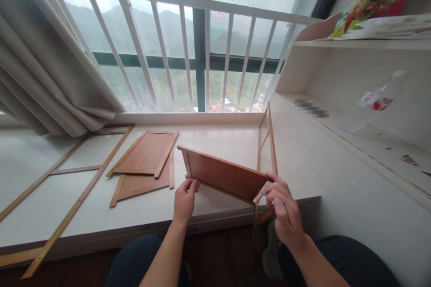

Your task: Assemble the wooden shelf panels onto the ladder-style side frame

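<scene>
Panel (222, 177) held tilted, left hand (184, 199) pinching edge, right hand (284, 208) gripping its end

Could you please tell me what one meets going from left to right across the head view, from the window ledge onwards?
In order: flat wooden frame → two stacked panels → left hand → wooden panel, held tilted → right hand → plastic bottle.
</scene>
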`<state>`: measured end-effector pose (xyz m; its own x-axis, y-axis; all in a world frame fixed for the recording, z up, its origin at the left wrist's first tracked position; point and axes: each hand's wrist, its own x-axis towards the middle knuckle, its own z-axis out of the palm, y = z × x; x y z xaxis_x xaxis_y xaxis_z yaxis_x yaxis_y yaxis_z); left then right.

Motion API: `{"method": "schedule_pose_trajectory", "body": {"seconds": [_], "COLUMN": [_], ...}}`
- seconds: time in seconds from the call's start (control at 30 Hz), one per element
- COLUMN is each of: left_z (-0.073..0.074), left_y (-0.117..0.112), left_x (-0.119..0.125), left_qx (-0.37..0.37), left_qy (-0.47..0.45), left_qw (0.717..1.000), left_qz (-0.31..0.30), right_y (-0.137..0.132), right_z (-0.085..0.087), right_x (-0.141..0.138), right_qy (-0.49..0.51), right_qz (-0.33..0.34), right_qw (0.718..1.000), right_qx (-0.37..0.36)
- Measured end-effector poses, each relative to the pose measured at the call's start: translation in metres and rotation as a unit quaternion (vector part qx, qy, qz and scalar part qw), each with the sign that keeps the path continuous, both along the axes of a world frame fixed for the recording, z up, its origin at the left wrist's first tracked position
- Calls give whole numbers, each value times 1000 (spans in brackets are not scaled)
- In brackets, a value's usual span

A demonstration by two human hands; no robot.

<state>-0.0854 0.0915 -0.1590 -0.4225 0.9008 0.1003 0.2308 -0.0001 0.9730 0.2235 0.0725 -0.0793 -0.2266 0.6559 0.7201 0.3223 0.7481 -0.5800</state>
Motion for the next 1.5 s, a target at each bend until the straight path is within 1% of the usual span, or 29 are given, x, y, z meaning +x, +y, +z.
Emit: {"method": "schedule_pose_trajectory", "body": {"seconds": [0.17,0.3,0.53,0.77,0.9,1.0,1.07,1.2,1.37,1.5], "left_z": [-1,-1,1,4,4,5,6,8,9,7], "left_y": [0,1,2,1,4,6,7,6,5,6], "left_x": [-3,-5,-14,-16,-21,-25,-26,-25,-23,-23], "left_qx": [14,18,15,20,31,26,21,18,20,21], "left_qy": [-50,-77,-118,-164,-205,-240,-263,-299,-317,-320], "left_qw": [995,989,979,968,951,935,927,918,916,916], "left_qz": [79,126,168,190,231,259,267,260,247,242], "right_y": [2,3,6,6,6,6,7,7,7,7], "right_z": [-5,-8,-13,-9,-5,-7,-9,-12,-12,-11], "right_x": [7,11,17,26,31,36,39,43,43,43], "right_qy": [21,22,16,20,22,28,31,34,33,36], "right_qz": [7,8,16,33,40,38,41,55,53,54], "right_qw": [1000,1000,1000,999,999,998,998,997,996,996], "right_qx": [3,-1,12,-4,-20,-31,-36,-41,-61,-59]}}
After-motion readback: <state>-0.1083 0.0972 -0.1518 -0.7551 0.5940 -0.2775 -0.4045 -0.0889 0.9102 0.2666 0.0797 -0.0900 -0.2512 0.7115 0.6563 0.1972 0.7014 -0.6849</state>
